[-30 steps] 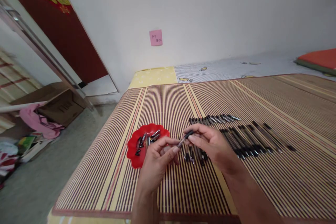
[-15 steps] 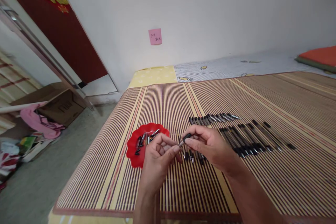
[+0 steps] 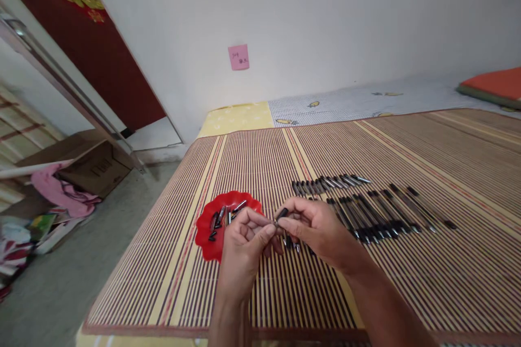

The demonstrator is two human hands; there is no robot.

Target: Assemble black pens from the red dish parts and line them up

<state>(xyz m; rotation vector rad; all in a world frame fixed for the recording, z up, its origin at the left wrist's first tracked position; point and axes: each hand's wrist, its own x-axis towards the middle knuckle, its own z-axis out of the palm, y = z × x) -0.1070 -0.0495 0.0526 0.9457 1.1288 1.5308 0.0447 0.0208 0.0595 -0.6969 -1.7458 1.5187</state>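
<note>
My left hand (image 3: 243,241) and my right hand (image 3: 315,227) meet above a striped bamboo mat (image 3: 285,293). Both pinch one small black pen part (image 3: 281,213) between thumbs and fingers; the left hand's fingertips hide its lower end. Just left of my hands sits a red scalloped dish (image 3: 205,236) with several small black and silver pen pieces in it. Several loose pen pieces (image 3: 295,244) lie on the mat under my right hand.
Rows of black pens (image 3: 378,211) lie to the right, with a shorter row (image 3: 329,181) behind them. The mat's near edge (image 3: 163,329) drops to a grey floor (image 3: 61,282). A cardboard box (image 3: 95,165), pink cloth and clutter sit at the left. An orange cushion (image 3: 494,84) lies far right.
My hands have drawn closer together. The exposed length of the pen part between them has shortened. The view has shifted slightly.
</note>
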